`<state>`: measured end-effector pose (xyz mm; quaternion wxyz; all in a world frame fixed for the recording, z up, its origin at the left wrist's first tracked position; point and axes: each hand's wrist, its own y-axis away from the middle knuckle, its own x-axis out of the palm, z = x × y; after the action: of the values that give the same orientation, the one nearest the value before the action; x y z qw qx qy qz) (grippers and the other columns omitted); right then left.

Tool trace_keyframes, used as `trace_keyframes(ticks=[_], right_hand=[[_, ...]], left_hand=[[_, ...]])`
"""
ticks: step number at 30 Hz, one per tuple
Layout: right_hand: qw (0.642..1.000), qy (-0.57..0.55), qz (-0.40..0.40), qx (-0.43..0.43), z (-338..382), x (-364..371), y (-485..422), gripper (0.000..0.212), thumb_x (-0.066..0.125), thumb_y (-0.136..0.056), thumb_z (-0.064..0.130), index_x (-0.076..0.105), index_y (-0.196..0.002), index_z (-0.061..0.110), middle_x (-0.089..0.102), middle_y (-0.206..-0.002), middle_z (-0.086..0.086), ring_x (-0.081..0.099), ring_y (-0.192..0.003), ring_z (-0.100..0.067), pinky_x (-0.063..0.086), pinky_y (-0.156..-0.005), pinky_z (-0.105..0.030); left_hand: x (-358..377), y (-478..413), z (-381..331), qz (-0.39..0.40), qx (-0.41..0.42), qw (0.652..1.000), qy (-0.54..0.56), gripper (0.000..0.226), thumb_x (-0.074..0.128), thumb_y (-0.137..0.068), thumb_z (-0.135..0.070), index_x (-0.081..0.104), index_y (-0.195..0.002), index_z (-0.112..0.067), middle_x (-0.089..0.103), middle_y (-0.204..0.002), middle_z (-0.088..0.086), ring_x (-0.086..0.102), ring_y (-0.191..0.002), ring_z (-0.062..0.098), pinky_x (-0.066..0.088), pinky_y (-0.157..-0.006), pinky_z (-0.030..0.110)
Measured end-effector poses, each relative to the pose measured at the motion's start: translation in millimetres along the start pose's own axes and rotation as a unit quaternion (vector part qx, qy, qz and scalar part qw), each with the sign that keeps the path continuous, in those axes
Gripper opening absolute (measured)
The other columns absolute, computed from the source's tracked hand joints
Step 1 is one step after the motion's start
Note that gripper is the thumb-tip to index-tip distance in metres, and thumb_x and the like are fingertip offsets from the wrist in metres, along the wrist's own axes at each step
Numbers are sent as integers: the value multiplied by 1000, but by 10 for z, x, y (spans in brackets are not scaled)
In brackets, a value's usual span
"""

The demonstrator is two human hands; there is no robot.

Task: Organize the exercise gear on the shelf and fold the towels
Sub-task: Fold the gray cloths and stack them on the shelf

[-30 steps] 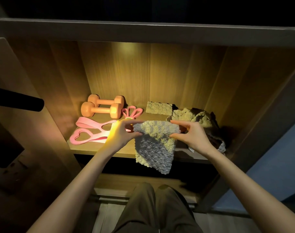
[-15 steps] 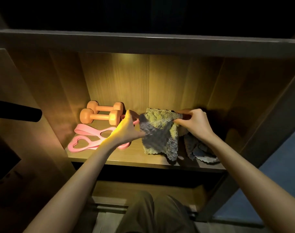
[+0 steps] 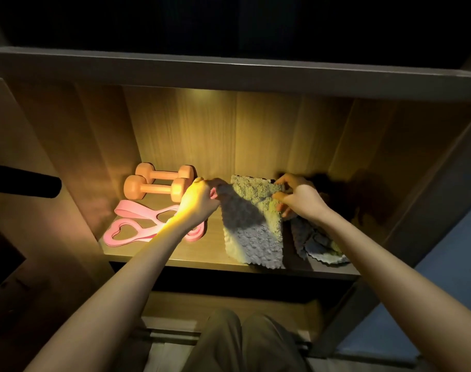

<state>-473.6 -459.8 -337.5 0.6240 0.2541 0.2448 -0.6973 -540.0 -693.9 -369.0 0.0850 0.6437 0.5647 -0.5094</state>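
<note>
A grey bumpy towel [image 3: 253, 224] lies spread on the wooden shelf [image 3: 175, 255], its near edge at the shelf's front. My left hand [image 3: 199, 201] pinches its far left corner and my right hand [image 3: 298, 198] pinches its far right corner. To the right, partly under my right wrist, a second grey towel [image 3: 317, 244] lies crumpled. Two orange dumbbells [image 3: 156, 182] rest side by side at the back left. In front of them lie pink resistance bands [image 3: 137, 224] with heart-shaped loops, partly hidden by my left forearm.
The shelf sits in a wooden cabinet with side walls [image 3: 68, 162] close on both sides and a board [image 3: 229, 73] overhead. A dark rod [image 3: 25, 183] juts in from the left. A lower shelf [image 3: 229, 307] and my knees are below.
Both hands carried the towel from hanging in front of the shelf edge back onto the shelf and laid it out flat, holding its far corners deeper in.
</note>
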Motion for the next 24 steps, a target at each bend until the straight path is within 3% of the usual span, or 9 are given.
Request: trace_keyframes(ticks=[1, 3, 7, 10, 12, 15, 18, 20, 24], right_hand=[[999, -29, -17, -4, 23, 5, -24, 30, 62, -92, 13, 51, -120, 11, 70, -94, -14, 68, -76, -26, 58, -75, -43], [995, -25, -83, -47, 55, 2, -47, 27, 68, -87, 11, 56, -111, 16, 65, -108, -9, 63, -95, -24, 55, -83, -39], [986, -49, -126, -96, -15, 53, 45, 22, 69, -83, 6, 59, -97, 20, 62, -101, 3, 59, -91, -6, 52, -73, -21], [992, -20, -97, -81, -254, 232, 205, 19, 70, -82, 4, 62, -93, 18, 66, -98, 3, 62, -90, -8, 51, -77, -21], [995, 16, -62, -72, -458, 416, 341, 22, 67, -81, -2, 61, -88, 18, 62, -97, 4, 59, -89, -9, 46, -75, -18], [996, 71, 5, -56, -789, 699, 547, 32, 60, -77, -10, 53, -85, 20, 53, -94, 4, 50, -87, -13, 37, -68, -18], [990, 124, 53, -47, -1068, 867, 728, 43, 57, -80, -6, 50, -109, 25, 50, -98, 1, 47, -91, -17, 43, -74, -29], [980, 174, 71, -68, -1194, 908, 793, 56, 58, -85, 0, 46, -131, 29, 42, -100, 8, 40, -93, -10, 38, -74, -25], [967, 223, 50, -113, -1258, 878, 786, 43, 59, -91, 13, 52, -131, 25, 39, -114, 9, 34, -109, -9, 38, -86, -23]], left_hand=[[-25, -39, -35, -33, 1, 999, 10, 28, 62, -81, -7, 69, -105, -19, 62, -85, -7, 53, -74, 14, 34, -57, 7], [-69, -108, -105, -84, 3, 995, 55, 28, 62, -80, -2, 70, -101, -17, 64, -85, -7, 57, -71, 12, 37, -57, 3], [-44, -18, -125, -115, 42, 987, 100, 31, 62, -80, 4, 69, -106, -11, 66, -95, -6, 53, -83, -4, 39, -70, 1], [162, 291, -2, -60, 27, 991, 115, 25, 63, -82, 3, 69, -104, -7, 70, -102, 3, 64, -96, 15, 50, -87, 23], [352, 584, 99, -7, 12, 991, 131, 16, 64, -84, -1, 67, -98, -6, 69, -100, 2, 65, -97, 20, 52, -83, 40], [627, 997, 253, 78, 25, 989, 126, 9, 63, -88, -5, 62, -96, -7, 65, -102, -10, 61, -98, 19, 50, -80, 40], [813, 1246, 384, 128, 40, 986, 100, 10, 60, -89, -5, 61, -97, -10, 62, -111, -19, 54, -100, 18, 46, -84, 30], [856, 1299, 405, 137, 46, 984, 102, 10, 59, -91, -7, 60, -98, -12, 62, -119, -18, 53, -101, 15, 43, -85, 25], [880, 1242, 393, 147, 39, 981, 118, 14, 53, -92, -5, 54, -102, -14, 57, -126, -20, 48, -108, 11, 39, -89, 24]])
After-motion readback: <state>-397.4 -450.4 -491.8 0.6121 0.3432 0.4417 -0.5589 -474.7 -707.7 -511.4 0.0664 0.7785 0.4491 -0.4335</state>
